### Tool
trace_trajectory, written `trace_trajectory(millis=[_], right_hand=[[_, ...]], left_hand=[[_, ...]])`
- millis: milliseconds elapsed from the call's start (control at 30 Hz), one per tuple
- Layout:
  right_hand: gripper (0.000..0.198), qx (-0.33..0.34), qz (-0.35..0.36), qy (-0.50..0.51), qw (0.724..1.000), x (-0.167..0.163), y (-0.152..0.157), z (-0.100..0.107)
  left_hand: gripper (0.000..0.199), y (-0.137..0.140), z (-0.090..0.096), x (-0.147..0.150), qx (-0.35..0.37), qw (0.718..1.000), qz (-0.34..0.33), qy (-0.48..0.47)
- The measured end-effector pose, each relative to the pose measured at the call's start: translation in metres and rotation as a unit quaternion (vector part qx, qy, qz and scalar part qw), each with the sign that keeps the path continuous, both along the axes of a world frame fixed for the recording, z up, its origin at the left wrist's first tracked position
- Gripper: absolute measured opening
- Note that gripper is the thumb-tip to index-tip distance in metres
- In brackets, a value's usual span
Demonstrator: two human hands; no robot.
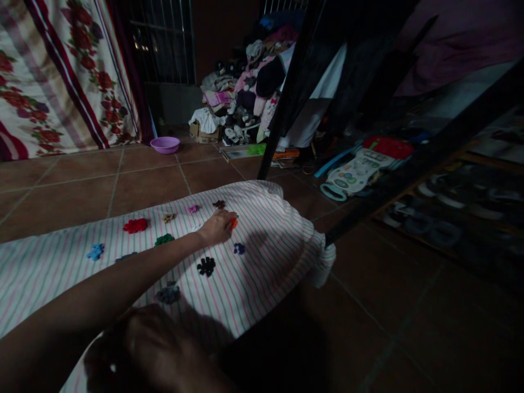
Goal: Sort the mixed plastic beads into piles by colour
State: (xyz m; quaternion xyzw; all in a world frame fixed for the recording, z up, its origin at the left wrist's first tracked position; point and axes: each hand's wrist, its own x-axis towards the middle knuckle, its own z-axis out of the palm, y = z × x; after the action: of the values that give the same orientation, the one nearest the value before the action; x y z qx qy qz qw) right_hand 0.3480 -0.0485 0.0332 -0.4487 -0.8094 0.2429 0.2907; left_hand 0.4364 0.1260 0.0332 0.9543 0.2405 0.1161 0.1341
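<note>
My left hand [219, 226] reaches across a striped cloth [262, 262], fingers closed and pointing down at a small orange cluster [233, 222]. Whether a piece is pinched in them is hidden. Small colour-sorted clusters lie around it: brown [219, 204], pink [193, 208], beige [167, 217], red [135, 225], green [164, 239], light blue [95, 251], purple [239, 249], black [206, 266] and dark grey [168, 293]. Low in front, my right hand [159, 344] is curled in deep shadow around or against something dark that I cannot make out.
Black metal bars [286, 93] rise at the cloth's far and right ends. Beyond, on the tiled floor [155, 174], are a purple basin [165, 144], a heap of clothes [262, 82] and a toy panel [360, 169]. A shoe rack [442, 202] stands at right.
</note>
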Motion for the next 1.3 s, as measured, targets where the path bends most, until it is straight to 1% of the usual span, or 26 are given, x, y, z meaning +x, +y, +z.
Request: trace_trajectory(millis=[33,67,100,167,200,233,300,333,367,433,500,567,667,733,800,900,1000,1067,1133,1300], right_hand=[[0.002,-0.001,0.029,-0.025,0.999,0.005,0.003,0.007],[0.005,0.004,0.057,-0.04,0.998,0.013,0.007,0.015],[0.008,0.013,0.024,-0.035,0.999,0.023,0.01,0.021],[0.012,0.039,-0.08,-0.028,0.996,0.051,0.016,0.027],[0.015,0.053,-0.166,-0.015,0.985,0.067,0.019,0.027],[0.02,0.071,-0.26,0.004,0.963,0.084,0.021,0.023],[0.02,0.104,-0.402,0.021,0.91,0.115,0.026,0.01],[0.018,0.113,-0.444,0.016,0.889,0.128,0.029,0.002],[0.02,0.111,-0.466,0.007,0.878,0.138,0.031,-0.006],[0.026,0.088,-0.483,-0.014,0.871,0.151,0.034,-0.02],[0.032,0.059,-0.488,-0.038,0.87,0.156,0.034,-0.027],[0.035,0.034,-0.495,-0.057,0.866,0.156,0.033,-0.03],[0.03,0.014,-0.506,-0.067,0.86,0.155,0.033,-0.03],[0.024,0.011,-0.513,-0.058,0.857,0.156,0.034,-0.031],[0.02,0.012,-0.513,-0.044,0.857,0.158,0.035,-0.032],[0.02,0.023,-0.513,-0.043,0.857,0.162,0.036,-0.031],[0.021,0.045,-0.523,-0.07,0.848,0.163,0.034,-0.029],[0.021,0.054,-0.517,-0.084,0.85,0.163,0.034,-0.03],[0.021,0.056,-0.502,-0.089,0.858,0.162,0.034,-0.033],[0.016,0.055,-0.473,-0.069,0.877,0.162,0.037,-0.039]], left_hand=[[0.039,0.004,0.003,0.0,-0.009,1.0,0.027,0.01],[0.039,0.008,0.006,-0.001,-0.016,0.998,0.051,0.022],[0.039,0.012,0.009,-0.002,-0.019,0.997,0.07,0.032],[0.038,0.019,0.014,-0.005,-0.02,0.994,0.091,0.051],[0.037,0.021,0.016,-0.006,-0.018,0.994,0.094,0.059],[0.037,0.023,0.018,-0.008,-0.016,0.993,0.093,0.069],[0.036,0.023,0.019,-0.011,-0.013,0.992,0.082,0.09],[0.034,0.023,0.02,-0.012,-0.012,0.992,0.072,0.102],[0.031,0.022,0.019,-0.012,-0.011,0.992,0.059,0.113],[0.025,0.019,0.018,-0.011,-0.01,0.99,0.036,0.132],[0.023,0.018,0.016,-0.007,-0.008,0.989,0.02,0.145],[0.023,0.019,0.013,-0.004,-0.003,0.989,0.01,0.15],[0.018,0.022,0.009,0.0,-0.002,0.989,0.002,0.15],[0.018,0.023,0.007,0.001,-0.006,0.989,0.002,0.148],[0.022,0.023,0.005,0.001,-0.011,0.989,0.011,0.146],[0.039,0.021,0.002,0.001,-0.019,0.989,0.035,0.14],[0.056,0.017,0.0,0.003,-0.028,0.988,0.058,0.139],[0.058,0.014,0.0,0.004,-0.033,0.987,0.066,0.143],[0.058,0.011,0.001,0.005,-0.036,0.986,0.064,0.146],[0.058,0.004,0.009,0.007,-0.036,0.982,0.061,0.177]])
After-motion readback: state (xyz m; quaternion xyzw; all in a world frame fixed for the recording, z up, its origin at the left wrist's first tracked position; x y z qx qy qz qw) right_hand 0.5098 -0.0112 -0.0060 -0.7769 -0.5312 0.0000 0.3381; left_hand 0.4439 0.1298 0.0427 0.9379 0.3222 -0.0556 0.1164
